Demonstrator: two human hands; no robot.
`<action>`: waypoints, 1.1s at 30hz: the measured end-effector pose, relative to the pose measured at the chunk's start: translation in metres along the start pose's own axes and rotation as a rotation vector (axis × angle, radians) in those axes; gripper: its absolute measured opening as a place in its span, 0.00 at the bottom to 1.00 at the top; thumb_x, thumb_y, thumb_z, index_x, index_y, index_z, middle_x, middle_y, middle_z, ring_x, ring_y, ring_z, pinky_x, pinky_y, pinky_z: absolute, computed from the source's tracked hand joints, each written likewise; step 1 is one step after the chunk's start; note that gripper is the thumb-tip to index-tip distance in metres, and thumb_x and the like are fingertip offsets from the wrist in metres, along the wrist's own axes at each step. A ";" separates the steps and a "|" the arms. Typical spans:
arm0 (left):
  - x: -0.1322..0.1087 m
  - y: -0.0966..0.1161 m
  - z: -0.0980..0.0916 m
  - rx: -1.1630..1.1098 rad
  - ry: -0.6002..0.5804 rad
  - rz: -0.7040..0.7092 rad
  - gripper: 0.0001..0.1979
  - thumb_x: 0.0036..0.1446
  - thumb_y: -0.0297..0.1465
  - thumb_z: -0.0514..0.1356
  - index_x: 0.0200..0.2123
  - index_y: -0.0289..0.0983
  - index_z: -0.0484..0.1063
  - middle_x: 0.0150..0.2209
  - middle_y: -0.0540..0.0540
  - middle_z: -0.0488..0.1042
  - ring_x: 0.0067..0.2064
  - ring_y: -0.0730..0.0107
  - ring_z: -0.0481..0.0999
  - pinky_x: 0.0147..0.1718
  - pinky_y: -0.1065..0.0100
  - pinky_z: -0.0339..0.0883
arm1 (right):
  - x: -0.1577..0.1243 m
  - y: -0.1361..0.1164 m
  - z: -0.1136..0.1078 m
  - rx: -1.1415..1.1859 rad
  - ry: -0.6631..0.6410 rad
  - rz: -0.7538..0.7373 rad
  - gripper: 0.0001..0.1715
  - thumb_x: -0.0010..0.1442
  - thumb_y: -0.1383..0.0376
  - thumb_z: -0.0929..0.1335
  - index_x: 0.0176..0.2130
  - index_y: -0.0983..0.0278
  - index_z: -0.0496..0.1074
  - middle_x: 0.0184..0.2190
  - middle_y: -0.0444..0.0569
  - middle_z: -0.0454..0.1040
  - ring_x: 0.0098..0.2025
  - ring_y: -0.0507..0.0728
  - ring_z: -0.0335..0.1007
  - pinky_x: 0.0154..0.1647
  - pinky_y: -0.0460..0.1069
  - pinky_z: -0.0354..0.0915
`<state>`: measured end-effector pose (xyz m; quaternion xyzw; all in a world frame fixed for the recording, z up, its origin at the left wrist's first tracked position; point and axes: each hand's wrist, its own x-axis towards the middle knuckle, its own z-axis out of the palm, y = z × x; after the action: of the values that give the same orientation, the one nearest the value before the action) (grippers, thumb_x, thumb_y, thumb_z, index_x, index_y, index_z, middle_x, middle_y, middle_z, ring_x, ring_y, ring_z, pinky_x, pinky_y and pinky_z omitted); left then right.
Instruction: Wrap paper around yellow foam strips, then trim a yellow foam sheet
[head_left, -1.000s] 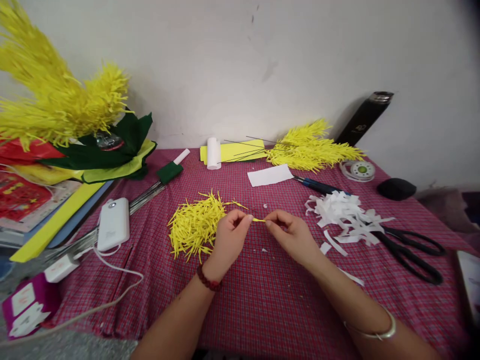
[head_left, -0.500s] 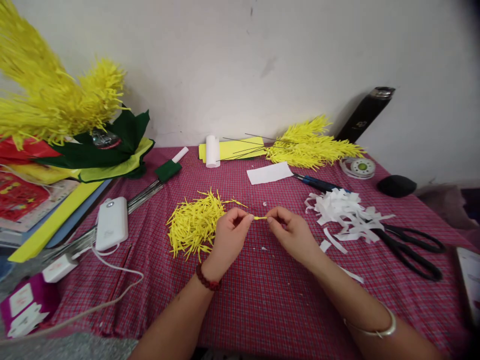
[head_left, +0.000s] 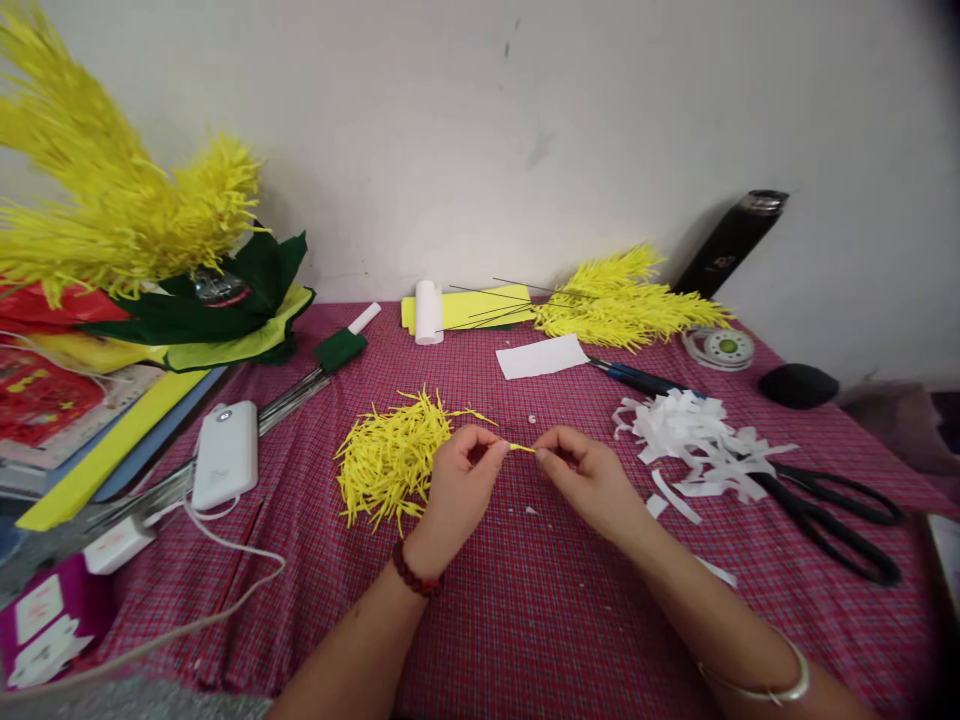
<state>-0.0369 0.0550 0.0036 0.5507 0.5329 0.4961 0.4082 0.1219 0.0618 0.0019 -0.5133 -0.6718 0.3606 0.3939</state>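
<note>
Behind the red-checked table [head_left: 540,620] rises a pale wall [head_left: 420,130]. Near the middle, the left hand [head_left: 461,480] and right hand [head_left: 592,485] sit slightly apart — each pinched on one end of a thin yellow strip [head_left: 523,448] stretched between them. Just left lies a yellow pile [head_left: 394,455]; to the right, white scraps [head_left: 675,425] partly cover black scissors [head_left: 787,503]. Farther out, yellow plumes [head_left: 622,308] lie at far right — a white power bank [head_left: 226,455] at left.
</note>
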 end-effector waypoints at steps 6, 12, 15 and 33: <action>-0.002 0.001 0.000 0.115 -0.009 0.141 0.09 0.55 0.30 0.59 0.23 0.37 0.67 0.24 0.52 0.67 0.28 0.73 0.65 0.30 0.71 0.58 | 0.000 0.001 0.000 0.000 0.013 -0.004 0.08 0.53 0.63 0.62 0.24 0.62 0.65 0.19 0.40 0.64 0.23 0.51 0.60 0.24 0.46 0.57; -0.006 0.005 0.000 0.135 -0.042 0.244 0.09 0.56 0.29 0.59 0.24 0.37 0.67 0.26 0.52 0.68 0.30 0.73 0.66 0.31 0.71 0.59 | 0.000 -0.001 0.000 -0.044 0.069 -0.018 0.06 0.51 0.66 0.61 0.23 0.61 0.63 0.19 0.40 0.63 0.22 0.51 0.59 0.24 0.46 0.56; -0.006 0.005 0.000 0.108 -0.048 0.231 0.08 0.56 0.29 0.58 0.25 0.37 0.69 0.26 0.51 0.69 0.30 0.72 0.67 0.32 0.70 0.60 | -0.001 -0.003 0.000 -0.067 0.096 -0.024 0.06 0.51 0.66 0.61 0.23 0.61 0.63 0.18 0.40 0.62 0.22 0.51 0.58 0.22 0.46 0.55; -0.005 -0.008 0.010 -0.401 -0.216 -0.300 0.23 0.51 0.49 0.60 0.18 0.35 0.64 0.18 0.53 0.63 0.19 0.80 0.61 0.19 0.74 0.56 | -0.008 0.001 0.003 -0.235 0.043 -0.268 0.08 0.56 0.69 0.62 0.26 0.62 0.66 0.22 0.44 0.69 0.26 0.53 0.65 0.30 0.48 0.60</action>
<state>-0.0285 0.0513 -0.0068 0.4234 0.4528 0.4642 0.6326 0.1209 0.0536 -0.0020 -0.4696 -0.7630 0.2126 0.3900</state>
